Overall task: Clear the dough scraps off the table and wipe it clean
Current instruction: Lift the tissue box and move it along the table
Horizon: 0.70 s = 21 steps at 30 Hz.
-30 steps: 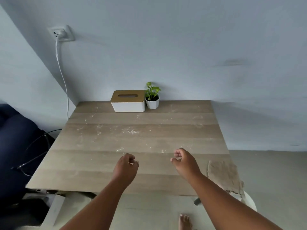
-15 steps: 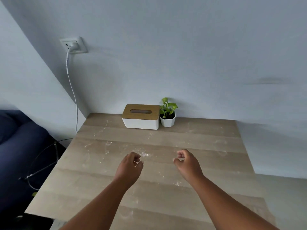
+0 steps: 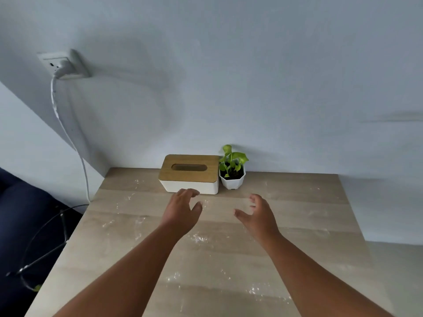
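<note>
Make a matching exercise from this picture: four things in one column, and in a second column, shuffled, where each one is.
Things
1. tissue box
2. potted plant
3. plug
4. flour specks

Places
A. in the wall socket
B. scattered over the table top
C. at the wall, left of the small pot
D. at the wall, right of the wooden-lidded box

Pairs: 1-C, 2-D, 3-A, 4-B

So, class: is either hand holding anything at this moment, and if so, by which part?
Nothing is held. The left hand and the right hand are both open, fingers spread, above the floury table near the tissue box.
</note>
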Motion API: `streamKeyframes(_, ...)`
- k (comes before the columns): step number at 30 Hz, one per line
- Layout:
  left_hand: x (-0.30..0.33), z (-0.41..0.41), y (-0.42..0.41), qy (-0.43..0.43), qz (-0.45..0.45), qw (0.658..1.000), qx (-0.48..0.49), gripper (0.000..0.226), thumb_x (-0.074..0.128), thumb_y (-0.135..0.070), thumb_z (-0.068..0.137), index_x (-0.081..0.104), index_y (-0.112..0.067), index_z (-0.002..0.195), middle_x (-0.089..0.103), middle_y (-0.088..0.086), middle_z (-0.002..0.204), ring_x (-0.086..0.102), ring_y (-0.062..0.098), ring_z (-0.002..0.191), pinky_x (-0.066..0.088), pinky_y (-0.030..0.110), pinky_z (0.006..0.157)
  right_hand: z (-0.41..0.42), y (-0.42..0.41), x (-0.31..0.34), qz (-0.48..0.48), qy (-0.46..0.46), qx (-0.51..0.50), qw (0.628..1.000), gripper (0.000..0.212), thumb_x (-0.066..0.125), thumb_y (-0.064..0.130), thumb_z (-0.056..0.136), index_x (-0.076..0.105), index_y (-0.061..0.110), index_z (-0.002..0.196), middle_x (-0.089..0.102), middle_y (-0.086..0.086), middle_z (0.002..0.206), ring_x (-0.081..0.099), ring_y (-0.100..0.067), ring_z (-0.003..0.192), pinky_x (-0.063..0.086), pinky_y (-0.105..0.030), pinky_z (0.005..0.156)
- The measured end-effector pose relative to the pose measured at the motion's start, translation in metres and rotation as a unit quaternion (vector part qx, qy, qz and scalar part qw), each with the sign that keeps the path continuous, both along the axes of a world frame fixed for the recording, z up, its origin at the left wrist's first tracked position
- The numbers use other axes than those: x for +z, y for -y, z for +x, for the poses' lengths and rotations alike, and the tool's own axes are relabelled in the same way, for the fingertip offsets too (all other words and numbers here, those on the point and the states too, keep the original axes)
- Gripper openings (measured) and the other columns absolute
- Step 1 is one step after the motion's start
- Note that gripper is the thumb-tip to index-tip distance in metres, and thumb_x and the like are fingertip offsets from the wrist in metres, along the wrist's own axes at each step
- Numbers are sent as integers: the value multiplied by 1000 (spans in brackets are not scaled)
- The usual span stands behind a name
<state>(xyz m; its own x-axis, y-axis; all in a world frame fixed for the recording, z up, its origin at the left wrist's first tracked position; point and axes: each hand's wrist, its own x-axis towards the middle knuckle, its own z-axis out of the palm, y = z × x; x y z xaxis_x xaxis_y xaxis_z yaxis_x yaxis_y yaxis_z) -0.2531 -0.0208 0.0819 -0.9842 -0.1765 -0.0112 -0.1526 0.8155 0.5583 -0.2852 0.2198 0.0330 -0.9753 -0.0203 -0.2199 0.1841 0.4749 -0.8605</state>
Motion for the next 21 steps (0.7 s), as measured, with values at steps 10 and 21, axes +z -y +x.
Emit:
streamKeyframes(10,-27,-102,22,-17,-22,996,-91,47,70,-29,91,61,-23,137,51,-5,147,37,23,141,40,44,115,-57,26,-28,-31,29,-61,997,102,91,38,72,34,23,155,41,2,157,47,-12,139,46,-35,107)
streamKeyframes(21,-73,-148,36,-69,-170,971,-152,71,45,-64,95,46,-24,153,35,7,164,22,26,156,13,51,129,-112,43,-54,-97,-14,-91,991,128,99,50,42,30,44,150,43,13,148,45,-4,137,42,-29,111)
